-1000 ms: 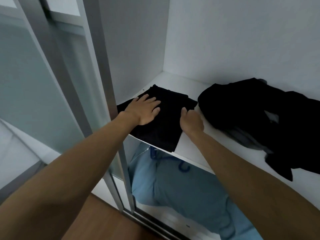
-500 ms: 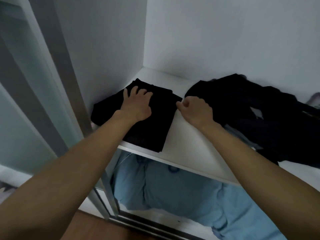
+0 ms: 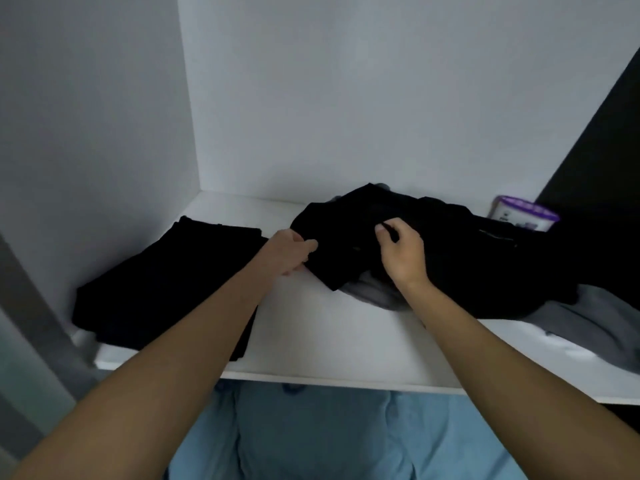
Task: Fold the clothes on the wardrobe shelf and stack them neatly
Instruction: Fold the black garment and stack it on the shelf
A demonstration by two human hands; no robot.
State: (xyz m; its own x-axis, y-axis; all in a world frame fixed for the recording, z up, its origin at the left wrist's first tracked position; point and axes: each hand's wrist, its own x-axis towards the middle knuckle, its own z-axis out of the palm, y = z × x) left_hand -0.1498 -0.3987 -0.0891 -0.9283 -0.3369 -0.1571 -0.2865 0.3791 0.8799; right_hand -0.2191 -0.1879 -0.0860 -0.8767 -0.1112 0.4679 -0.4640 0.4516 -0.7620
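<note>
A folded black garment point(image 3: 166, 285) lies flat at the left end of the white shelf point(image 3: 329, 344). To its right sits a crumpled heap of black clothes point(image 3: 450, 258) with grey fabric point(image 3: 588, 323) under it. My left hand point(image 3: 289, 251) grips the left edge of the heap's top black garment. My right hand point(image 3: 401, 252) pinches a fold of that same garment near the heap's middle.
A white container with a purple lid point(image 3: 523, 216) stands at the back right, behind the heap. A dark panel point(image 3: 606, 168) closes the right side. Light blue clothing point(image 3: 346, 438) hangs under the shelf. The white side wall point(image 3: 86, 133) is on the left.
My left hand has left the folded black garment and moved right to the heap. My right hand has moved from the shelf onto the heap and taken hold of its fabric.
</note>
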